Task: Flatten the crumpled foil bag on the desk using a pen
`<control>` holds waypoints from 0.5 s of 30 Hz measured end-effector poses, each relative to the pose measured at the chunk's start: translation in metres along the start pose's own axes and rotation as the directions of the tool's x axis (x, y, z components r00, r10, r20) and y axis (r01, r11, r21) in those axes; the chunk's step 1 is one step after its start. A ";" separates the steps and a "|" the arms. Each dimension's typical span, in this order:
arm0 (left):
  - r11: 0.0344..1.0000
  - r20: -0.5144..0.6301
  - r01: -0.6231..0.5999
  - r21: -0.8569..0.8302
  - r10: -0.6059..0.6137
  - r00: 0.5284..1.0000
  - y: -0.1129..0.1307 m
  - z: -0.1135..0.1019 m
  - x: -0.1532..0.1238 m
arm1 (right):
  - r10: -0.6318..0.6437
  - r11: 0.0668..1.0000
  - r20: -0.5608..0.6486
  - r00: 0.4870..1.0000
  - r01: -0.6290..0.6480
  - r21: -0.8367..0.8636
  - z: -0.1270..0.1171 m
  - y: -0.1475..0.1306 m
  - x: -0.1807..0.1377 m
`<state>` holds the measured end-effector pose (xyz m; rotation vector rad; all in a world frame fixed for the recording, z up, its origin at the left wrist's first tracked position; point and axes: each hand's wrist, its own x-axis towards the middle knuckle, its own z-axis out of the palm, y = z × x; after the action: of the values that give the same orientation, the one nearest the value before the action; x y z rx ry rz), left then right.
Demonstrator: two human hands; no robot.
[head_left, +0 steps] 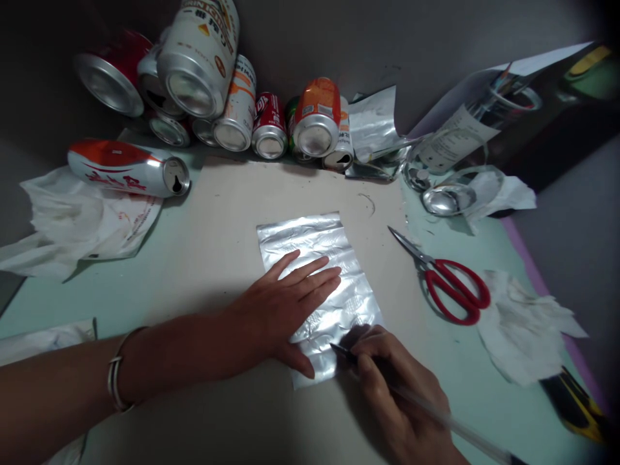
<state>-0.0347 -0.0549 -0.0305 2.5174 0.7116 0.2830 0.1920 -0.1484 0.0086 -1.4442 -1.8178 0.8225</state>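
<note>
A creased silver metal sheet (356, 284) lies on a pale board in the middle of the head view. My left hand (285, 300) is spread flat on it, fingers apart, with a bangle (115, 381) at the wrist. In my right hand (402, 387) a pen (465, 429) with a clear barrel and dark tip is pinched. Its tip is at the sheet's lower right part, just right of my left thumb; whether it touches the metal I cannot tell. Part of the sheet is hidden beneath my left hand.
Red-handled scissors (458, 290) lie right of the sheet, beside crumpled tissue (523, 326) and a yellow-black cutter (574, 403). Several drink cans (317, 119) line the back wall. One can (128, 169) lies on its side at left, on tissue packaging. A clear jar (448, 145) stands back right.
</note>
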 end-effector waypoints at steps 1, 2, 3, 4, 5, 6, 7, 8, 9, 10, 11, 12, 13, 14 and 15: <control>1.000 -0.002 0.001 0.003 -0.001 1.000 0.000 0.000 0.000 | -0.002 1.000 -0.006 1.000 0.002 0.001 0.000 0.000 0.000; 1.000 -0.007 0.003 0.004 -0.003 1.000 0.000 0.001 0.000 | -0.003 1.000 -0.008 1.000 0.003 0.002 0.000 0.000 0.000; 1.000 -0.013 0.005 0.004 -0.005 1.000 0.001 0.001 0.000 | -0.004 1.000 -0.009 1.000 0.004 0.002 0.001 0.000 0.000; 1.000 -0.015 0.010 0.004 -0.010 1.000 0.001 0.002 0.000 | -0.004 1.000 -0.009 1.000 0.004 0.001 0.001 0.000 0.000; 1.000 -0.015 0.014 0.004 -0.014 1.000 0.001 0.002 0.000 | -0.001 1.000 -0.007 1.000 0.001 -0.002 0.001 0.000 0.000; 1.000 -0.015 0.015 0.005 -0.015 1.000 0.001 0.002 0.000 | 0.002 1.000 -0.006 1.000 -0.002 -0.005 0.002 0.000 0.000; 1.000 -0.011 0.016 0.008 -0.016 1.000 0.001 0.002 0.000 | 0.008 1.000 -0.004 1.000 -0.008 -0.007 0.002 0.001 0.000; 1.000 -0.009 0.018 0.010 -0.018 1.000 0.001 0.002 0.001 | 0.014 1.000 -0.003 1.000 -0.014 -0.005 0.003 0.001 0.000; 1.000 -0.006 0.021 0.013 -0.021 1.000 0.001 0.002 0.001 | 0.021 1.000 -0.005 1.000 -0.021 0.002 0.003 0.001 0.000; 1.000 -0.002 0.022 0.014 -0.022 1.000 0.002 0.001 0.001 | 0.030 1.000 -0.009 1.000 -0.029 0.011 0.003 0.001 0.000; 1.000 0.004 0.025 0.015 -0.025 1.000 0.002 0.001 0.001 | 0.037 0.999 -0.013 0.999 -0.037 0.023 0.003 0.001 -0.001; 0.999 0.010 0.029 0.016 -0.029 1.000 0.002 0.001 0.001 | 0.042 0.999 -0.018 0.999 -0.042 0.032 0.002 0.001 -0.001; 0.999 0.014 0.031 0.016 -0.031 0.999 0.002 0.000 0.001 | 0.044 0.998 -0.016 0.999 -0.044 0.035 0.002 0.001 -0.001; 0.999 0.019 0.030 0.016 -0.031 0.999 0.002 0.000 0.001 | 0.042 0.999 -0.009 0.999 -0.041 0.035 0.001 0.002 -0.001; 0.999 0.025 0.031 0.015 -0.031 0.999 0.002 0.000 0.002 | 0.039 0.999 0.005 0.999 -0.039 0.030 0.001 0.002 -0.001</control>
<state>-0.0327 -0.0552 -0.0290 2.5174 0.7446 0.2362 0.1923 -0.1488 0.0065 -1.4635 -1.7780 0.8693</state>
